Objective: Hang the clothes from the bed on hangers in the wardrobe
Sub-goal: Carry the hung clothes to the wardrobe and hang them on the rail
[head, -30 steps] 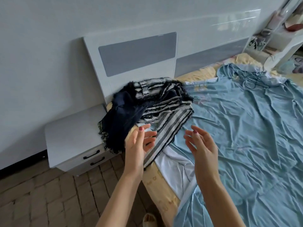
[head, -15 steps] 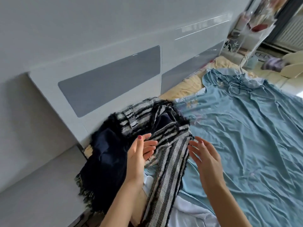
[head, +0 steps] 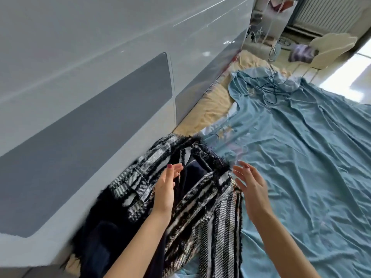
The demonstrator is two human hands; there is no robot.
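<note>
Hovering over striped garment point(head: 192, 199): left hand point(head: 164, 189), right hand point(head: 251, 189), fingers straight, loosely spread.

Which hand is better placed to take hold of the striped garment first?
Probably the left. The left hand is open right over the middle of the striped garment, fingers by its dark lining. The right hand is open too, but sits off the garment's edge, above the blue sheet.

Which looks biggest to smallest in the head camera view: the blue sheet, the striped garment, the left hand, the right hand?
1. Blue sheet, spread over most of the bed.
2. Striped garment, piled by the headboard.
3. Left hand and right hand: both open and look about alike, so I won't rank them.
</note>
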